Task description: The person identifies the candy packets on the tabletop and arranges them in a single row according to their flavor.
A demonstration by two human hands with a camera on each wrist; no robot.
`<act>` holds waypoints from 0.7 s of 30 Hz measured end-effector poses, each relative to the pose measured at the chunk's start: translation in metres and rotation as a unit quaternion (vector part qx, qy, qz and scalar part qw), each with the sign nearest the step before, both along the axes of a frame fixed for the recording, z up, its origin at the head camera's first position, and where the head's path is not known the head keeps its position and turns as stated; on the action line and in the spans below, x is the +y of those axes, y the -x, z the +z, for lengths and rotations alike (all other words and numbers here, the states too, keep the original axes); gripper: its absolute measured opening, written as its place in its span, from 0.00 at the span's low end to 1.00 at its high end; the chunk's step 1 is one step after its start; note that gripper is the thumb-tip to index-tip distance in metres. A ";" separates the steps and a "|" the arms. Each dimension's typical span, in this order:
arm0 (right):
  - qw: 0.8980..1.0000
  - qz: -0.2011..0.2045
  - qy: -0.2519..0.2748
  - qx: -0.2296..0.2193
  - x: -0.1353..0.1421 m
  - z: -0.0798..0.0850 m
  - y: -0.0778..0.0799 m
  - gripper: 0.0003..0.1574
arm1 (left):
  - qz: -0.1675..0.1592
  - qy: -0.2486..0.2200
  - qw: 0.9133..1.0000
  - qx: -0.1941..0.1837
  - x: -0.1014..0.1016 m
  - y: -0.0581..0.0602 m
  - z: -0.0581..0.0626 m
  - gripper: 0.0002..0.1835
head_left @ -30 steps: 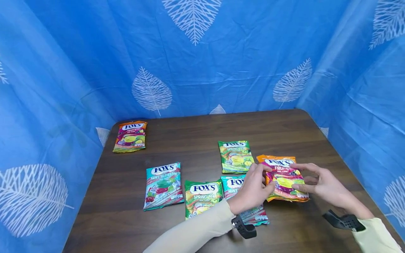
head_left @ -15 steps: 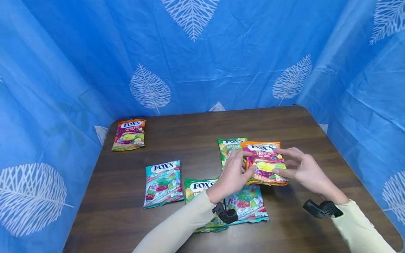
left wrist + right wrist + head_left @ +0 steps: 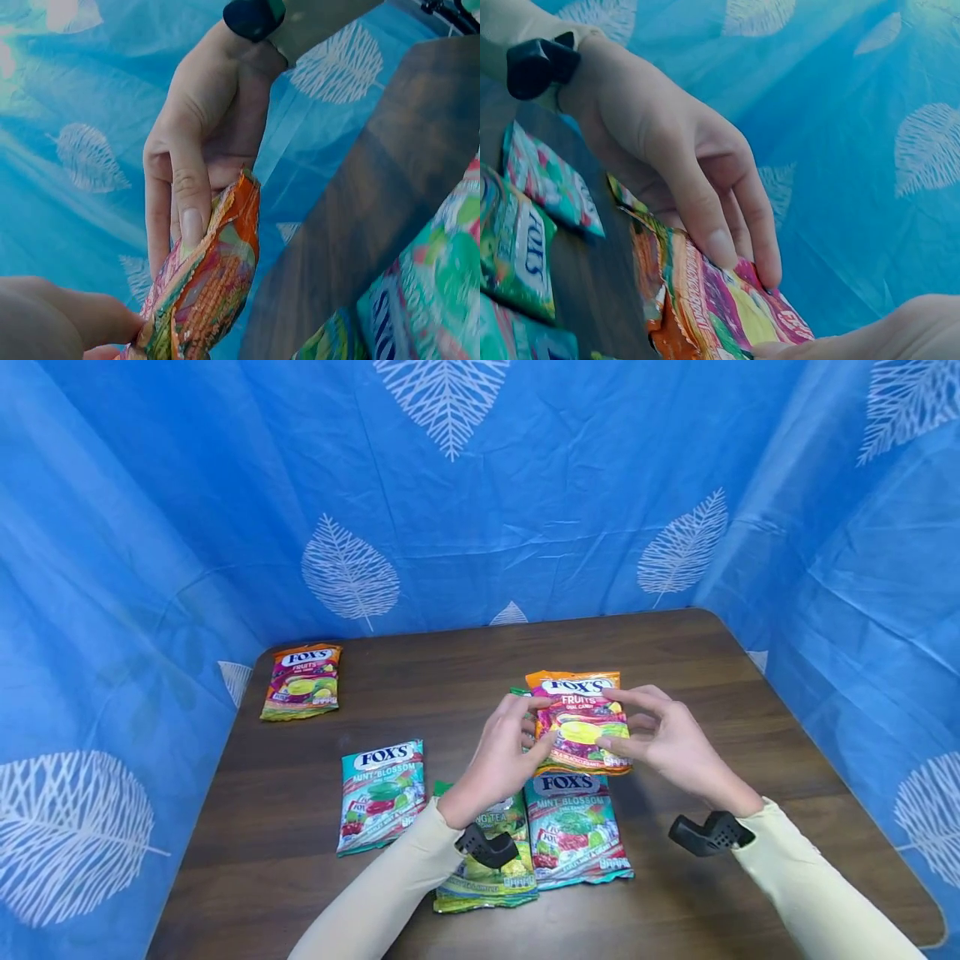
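Both hands hold an orange and purple Fox's Fruits candy bag [image 3: 581, 727] above the back part of the group of bags on the table. My left hand [image 3: 498, 752] pinches its left edge, and my right hand [image 3: 667, 735] grips the right edge between thumb and fingers. Crinkled orange and green seams of the candy bag [image 3: 214, 277] show edge-on in the left wrist view. Below it lie a teal Mint Blossom bag [image 3: 573, 835] and a green Spring Tea bag [image 3: 495, 860], the latter partly behind my left forearm. Another green bag is almost wholly hidden behind the held one.
Left of the group lies another Mint Blossom bag [image 3: 382, 797]. A second Fruits bag [image 3: 302, 682] lies at the far left corner of the dark wooden table [image 3: 750, 860]. A blue curtain [image 3: 465, 527] with white leaf prints stands behind and beside the table.
Both hands have carried the Fruits bag from the right side leftward and slightly back, over the green bag at the back. The front Mint Blossom bag is now more exposed.
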State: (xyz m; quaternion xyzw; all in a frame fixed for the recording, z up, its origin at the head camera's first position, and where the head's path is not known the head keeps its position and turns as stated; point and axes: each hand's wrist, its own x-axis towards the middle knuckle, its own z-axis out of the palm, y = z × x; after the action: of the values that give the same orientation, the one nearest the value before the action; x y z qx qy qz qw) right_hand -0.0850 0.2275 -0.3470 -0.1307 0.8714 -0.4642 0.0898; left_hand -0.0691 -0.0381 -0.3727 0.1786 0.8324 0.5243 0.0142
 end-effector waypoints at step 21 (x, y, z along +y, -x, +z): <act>0.998 0.028 0.051 0.013 -0.073 0.001 0.038 0.44 | 0.058 0.031 0.998 0.024 -0.068 0.022 0.012 0.29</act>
State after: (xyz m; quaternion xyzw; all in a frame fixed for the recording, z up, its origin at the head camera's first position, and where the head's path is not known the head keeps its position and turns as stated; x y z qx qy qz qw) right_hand -0.1232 0.1550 -0.3464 -0.1652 0.8436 -0.5039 0.0845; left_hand -0.0910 -0.1063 -0.3610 0.1421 0.8574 0.4937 -0.0306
